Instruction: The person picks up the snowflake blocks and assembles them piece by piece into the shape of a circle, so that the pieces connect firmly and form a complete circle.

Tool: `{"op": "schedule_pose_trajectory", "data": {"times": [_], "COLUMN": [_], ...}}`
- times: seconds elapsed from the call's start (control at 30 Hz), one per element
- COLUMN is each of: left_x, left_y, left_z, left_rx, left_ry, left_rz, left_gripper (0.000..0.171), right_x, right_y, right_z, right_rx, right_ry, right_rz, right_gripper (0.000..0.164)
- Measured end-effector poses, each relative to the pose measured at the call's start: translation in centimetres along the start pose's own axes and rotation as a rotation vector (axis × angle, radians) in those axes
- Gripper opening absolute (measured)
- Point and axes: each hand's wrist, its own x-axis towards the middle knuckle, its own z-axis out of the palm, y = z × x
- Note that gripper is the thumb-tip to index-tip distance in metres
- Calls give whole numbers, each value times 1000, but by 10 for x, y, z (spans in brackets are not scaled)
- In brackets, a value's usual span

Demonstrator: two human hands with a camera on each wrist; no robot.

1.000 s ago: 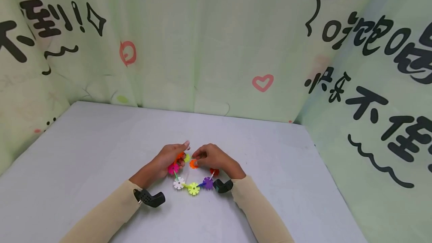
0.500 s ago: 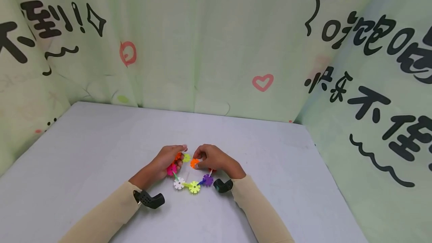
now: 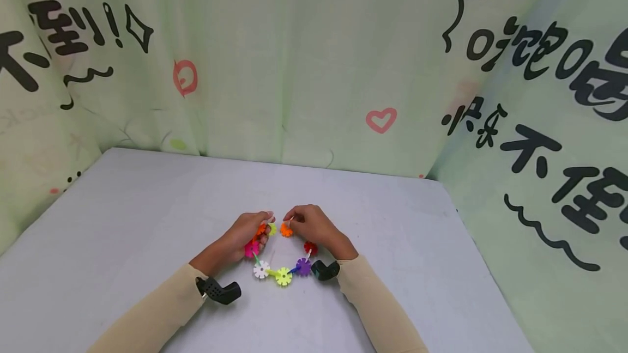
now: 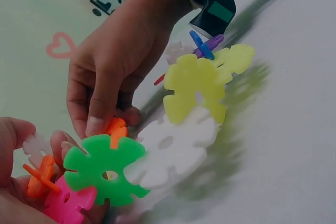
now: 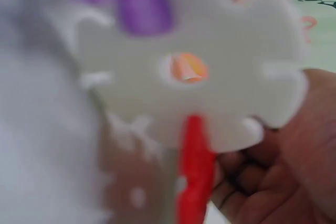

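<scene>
A loop-shaped chain of notched plastic snowflake discs lies between my hands, in several colours. My left hand [image 3: 247,231] holds its left end, where a pink disc [image 3: 252,248] and an orange one show at the fingers. My right hand [image 3: 314,226] pinches an orange disc [image 3: 286,230] at the other end. Across the small gap a yellow-green disc [image 3: 272,229] sits by my left fingertips. The near side runs through a white disc [image 3: 261,269], a yellow disc [image 3: 283,277] and a purple disc [image 3: 303,267] to a red disc [image 3: 311,248]. A green disc [image 4: 105,166] stands edge-up in the left wrist view.
A white table [image 3: 392,222] spreads around the hands. Behind and beside it hangs a pale green curtain [image 3: 324,59] with black lettering and a red heart. Each wrist wears a black camera, the left one [image 3: 218,290] close above the tabletop.
My right hand has moved slightly up and away with the orange disc, and the red disc shows again beneath it. The left thumb, raised a second ago, is lower now.
</scene>
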Motion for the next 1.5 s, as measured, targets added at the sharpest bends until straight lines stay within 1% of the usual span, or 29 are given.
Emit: {"op": "schedule_pose_trajectory", "data": {"times": [0.17, 0.27, 0.4, 0.5, 0.67, 0.87, 1.0, 1.2, 1.4, 1.5], "left_x": [3, 3, 3, 3, 2, 2, 1, 2, 2, 1], "left_y": [-1, -1, 0, 0, 1, 0, 0, 0, -1, 0], "left_z": [1, 1, 1, 0, -1, 1, 2, 2, 2, 3], "left_rx": [1, -8, -48, -71, -75, -64, -54, -36, -55, -64], "left_ry": [35, 45, 20, -7, -24, -31, -34, -51, -45, -41], "left_rz": [-7, -10, -6, 1, 14, 12, 17, 36, 38, 35], "left_gripper": [38, 38, 39, 40, 40, 38, 38, 36, 36, 36], "right_x": [1, 2, 4, 5, 7, 9, 10, 9, 6, 5], "right_y": [3, 4, 4, 2, -5, -10, -12, -15, -14, -13], "right_z": [-1, -1, -1, -1, -2, -2, 0, 1, -1, -2], "right_rx": [39, 54, 86, 128, 165, 186, 190, 153, 184, 205], "right_ry": [98, 158, 227, 251, 255, 266, 255, 227, 156, 123], "right_rz": [19, 7, -28, -48, -95, -113, -128, -127, -118, -128], "right_gripper": [13, 16, 18, 17, 16, 16, 16, 17, 21, 24]}}
